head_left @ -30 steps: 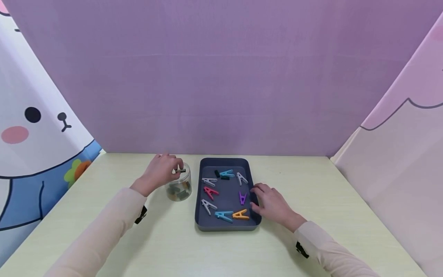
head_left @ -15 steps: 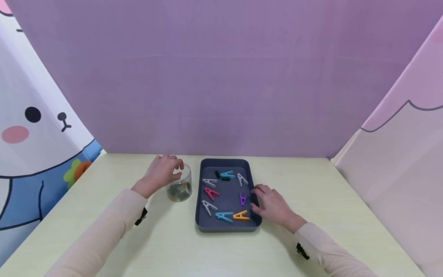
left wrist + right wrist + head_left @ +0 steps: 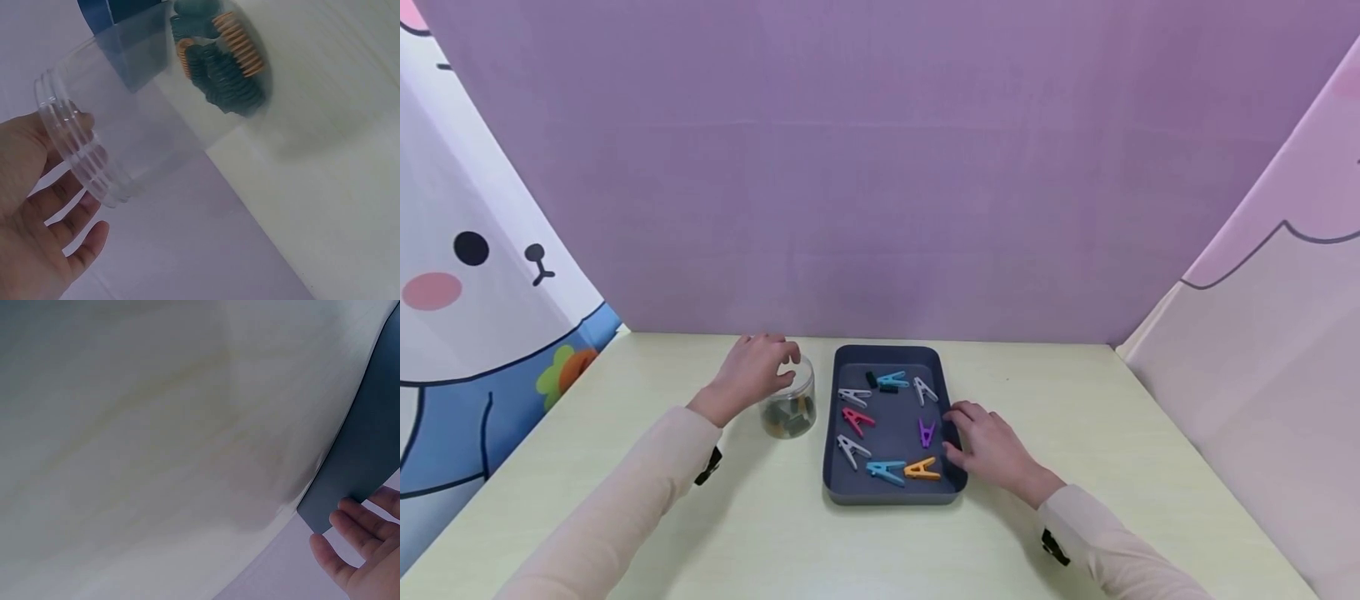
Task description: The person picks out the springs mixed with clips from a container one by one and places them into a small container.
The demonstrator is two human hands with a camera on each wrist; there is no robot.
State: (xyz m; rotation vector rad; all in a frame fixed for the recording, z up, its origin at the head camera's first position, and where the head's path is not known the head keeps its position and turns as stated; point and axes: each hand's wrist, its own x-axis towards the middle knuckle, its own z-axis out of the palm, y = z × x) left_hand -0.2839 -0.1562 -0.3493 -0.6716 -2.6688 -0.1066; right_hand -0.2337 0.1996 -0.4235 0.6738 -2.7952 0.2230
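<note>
My left hand [image 3: 754,372] hovers at the mouth of a clear jar [image 3: 790,407], thumb and fingers apart with nothing between them. Inside the jar, the left wrist view shows dark green coil springs [image 3: 228,81] and orange springs [image 3: 240,44] heaped at the bottom. At the right side of the dark grey tray [image 3: 891,497], my right hand [image 3: 992,442] rests its loosely bent fingers on the rim. In the right wrist view, the fingertips [image 3: 347,506] touch the tray's outer wall [image 3: 359,444]. Two small dark springs [image 3: 888,389] lie near the tray's far end.
Several plastic clips lie spread in the tray, among them a red clip [image 3: 857,419], a purple clip [image 3: 927,432], an orange clip [image 3: 922,469] and a blue clip [image 3: 886,472]. A purple backdrop [image 3: 880,208] stands behind the pale table [image 3: 1112,433].
One second ago my left fingers held a dark spring over the jar; they let it go by half a second ago. Both hands have otherwise stayed in place.
</note>
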